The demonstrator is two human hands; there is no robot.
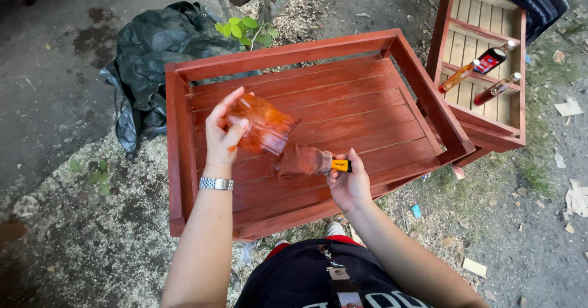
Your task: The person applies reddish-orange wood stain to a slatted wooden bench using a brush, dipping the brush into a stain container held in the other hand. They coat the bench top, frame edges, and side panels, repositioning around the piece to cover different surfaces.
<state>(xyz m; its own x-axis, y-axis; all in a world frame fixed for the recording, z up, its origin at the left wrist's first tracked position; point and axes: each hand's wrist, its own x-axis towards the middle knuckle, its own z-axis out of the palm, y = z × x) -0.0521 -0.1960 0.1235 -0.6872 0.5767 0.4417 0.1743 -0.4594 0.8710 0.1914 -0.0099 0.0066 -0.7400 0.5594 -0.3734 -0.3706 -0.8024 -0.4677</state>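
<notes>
The left hand (pixel 223 133) grips a stain-smeared clear plastic cup (pixel 264 126), tilted toward four o'clock. The right hand (pixel 349 182) is closed on a yellow-handled brush (pixel 306 161), its cloth-wrapped head at the cup's mouth, probably loading stain. The red-brown wooden rack (pixel 318 109) beneath looks evenly coated already; any bare patches left can't be made out from here
</notes>
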